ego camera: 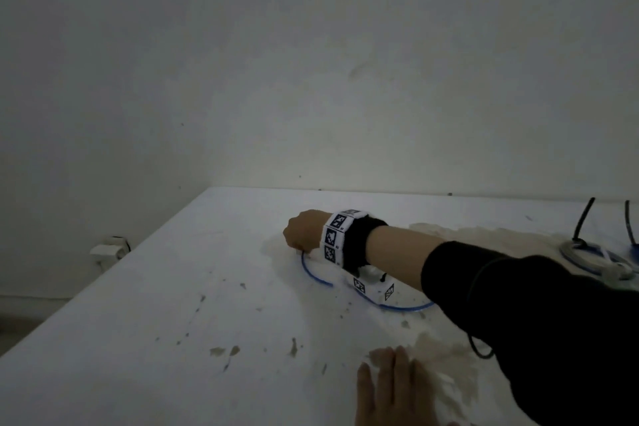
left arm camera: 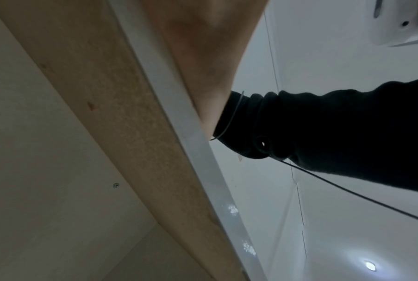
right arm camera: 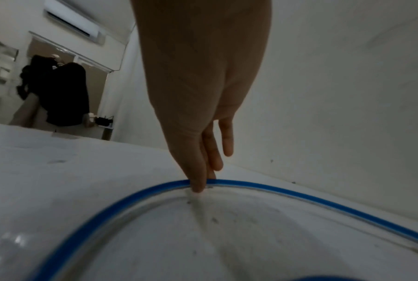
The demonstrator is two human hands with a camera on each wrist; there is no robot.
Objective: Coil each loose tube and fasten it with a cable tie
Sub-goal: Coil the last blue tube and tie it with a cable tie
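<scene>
On the white table (ego camera: 173, 287), the blue tube (right arm camera: 299, 194) lies in a wide curve, bending back toward the person. The right hand (ego camera: 302, 230) reaches far out and pinches the tube at its far bend. The left hand (ego camera: 390, 387) lies flat and relaxed near the front edge, holding nothing. More coiled tubes (ego camera: 587, 258) sit off to the right. Bare table to the left gives room to pull.
</scene>
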